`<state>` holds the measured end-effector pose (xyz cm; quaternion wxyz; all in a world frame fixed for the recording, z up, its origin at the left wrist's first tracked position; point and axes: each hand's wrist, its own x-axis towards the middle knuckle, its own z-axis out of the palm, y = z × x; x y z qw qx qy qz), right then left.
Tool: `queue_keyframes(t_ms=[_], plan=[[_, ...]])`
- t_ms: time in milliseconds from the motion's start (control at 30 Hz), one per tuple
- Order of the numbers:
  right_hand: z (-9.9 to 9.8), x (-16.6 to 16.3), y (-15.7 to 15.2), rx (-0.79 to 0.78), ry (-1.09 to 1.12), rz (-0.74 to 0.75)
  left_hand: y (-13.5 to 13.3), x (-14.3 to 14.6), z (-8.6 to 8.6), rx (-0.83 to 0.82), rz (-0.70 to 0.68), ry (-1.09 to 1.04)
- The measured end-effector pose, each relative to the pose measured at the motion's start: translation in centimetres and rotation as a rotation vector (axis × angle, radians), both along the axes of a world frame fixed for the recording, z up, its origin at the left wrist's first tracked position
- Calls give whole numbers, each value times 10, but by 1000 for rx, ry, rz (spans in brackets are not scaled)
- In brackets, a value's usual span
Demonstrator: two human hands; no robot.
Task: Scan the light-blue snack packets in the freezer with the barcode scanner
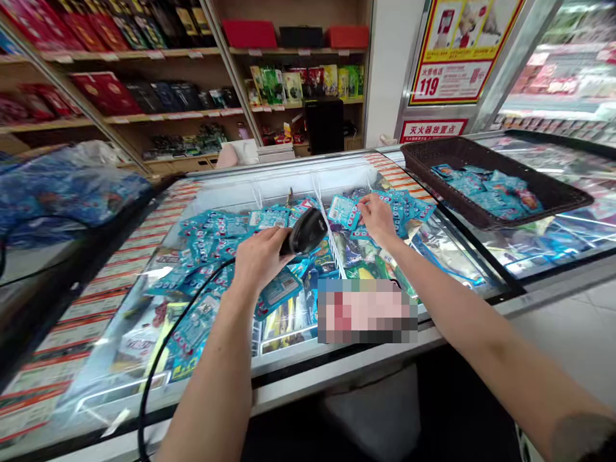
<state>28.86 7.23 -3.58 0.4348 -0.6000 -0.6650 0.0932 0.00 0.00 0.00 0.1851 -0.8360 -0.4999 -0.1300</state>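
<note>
My left hand (260,255) is closed around a black barcode scanner (308,231) whose head points right over an open chest freezer (289,359). A black cable (158,359) runs from the scanner down past my forearm. My right hand (378,217) pinches a blue ice-cream packet (342,212) at the top of a heap of similar blue packets (212,237) inside the freezer. A white wire divider (332,247) stands between the two hands.
A dark wicker tray (558,192) with more blue packets rests on the freezer lid to the right. A blue plastic bag (67,186) lies at left. Shelves of boxed goods (144,96) stand behind. A pixelated patch covers the freezer's front edge.
</note>
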Motion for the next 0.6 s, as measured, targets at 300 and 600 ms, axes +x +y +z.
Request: queue_keyframes(t_ms=[300, 600], plan=[[0, -1, -1, 9, 6, -17, 4, -1, -5, -18, -6, -37], [-1, 0, -1, 0, 2, -32, 6, -1, -8, -56, 5, -30]])
